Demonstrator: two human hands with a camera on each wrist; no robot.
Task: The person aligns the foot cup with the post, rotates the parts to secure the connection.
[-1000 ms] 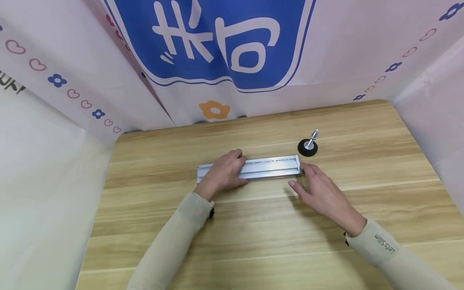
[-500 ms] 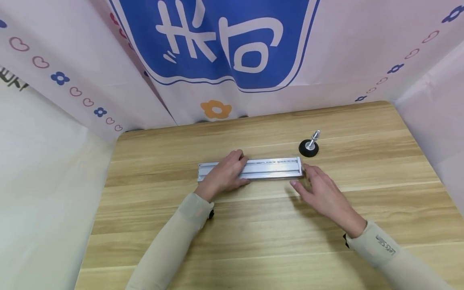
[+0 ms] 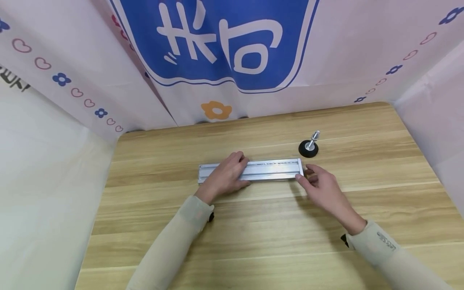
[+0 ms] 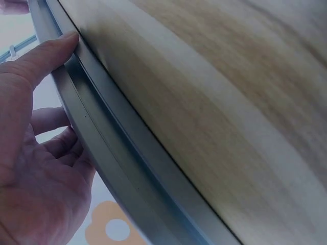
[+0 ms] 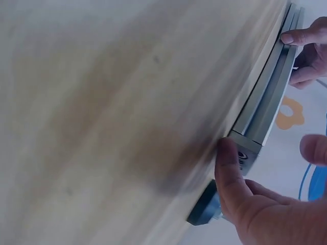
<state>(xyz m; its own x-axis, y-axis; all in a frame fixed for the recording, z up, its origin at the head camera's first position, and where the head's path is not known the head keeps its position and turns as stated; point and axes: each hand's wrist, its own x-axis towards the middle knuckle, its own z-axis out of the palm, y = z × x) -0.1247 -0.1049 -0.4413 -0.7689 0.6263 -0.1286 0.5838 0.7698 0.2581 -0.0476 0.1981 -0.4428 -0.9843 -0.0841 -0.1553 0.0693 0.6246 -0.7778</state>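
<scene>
A silver aluminium profile (image 3: pixel 272 170) lies crosswise on the wooden table (image 3: pixel 253 241). My left hand (image 3: pixel 226 173) grips it left of its middle. In the left wrist view, the thumb (image 4: pixel 61 48) presses the near side while the fingers curl at the far side. At the profile's right end is my right hand (image 3: pixel 322 187), its fingers loosely bent and spread, with the thumb tip at the near corner. An end plate (image 5: pixel 248 162) with a round hole shows there in the right wrist view. Just behind that end, a levelling foot (image 3: pixel 308 149) stands on its black base, threaded stud upward.
White cloth with a blue printed sign (image 3: pixel 217 72) hangs along the table's back edge. Pale sheets (image 3: pixel 43 169) enclose the left and right sides. An orange printed flower (image 3: pixel 216 110) sits low on the back cloth.
My right thumb has come in against the profile's near right corner, and the right forefinger has drawn slightly off the end plate. My left hand keeps its grip; the profile lies practically still.
</scene>
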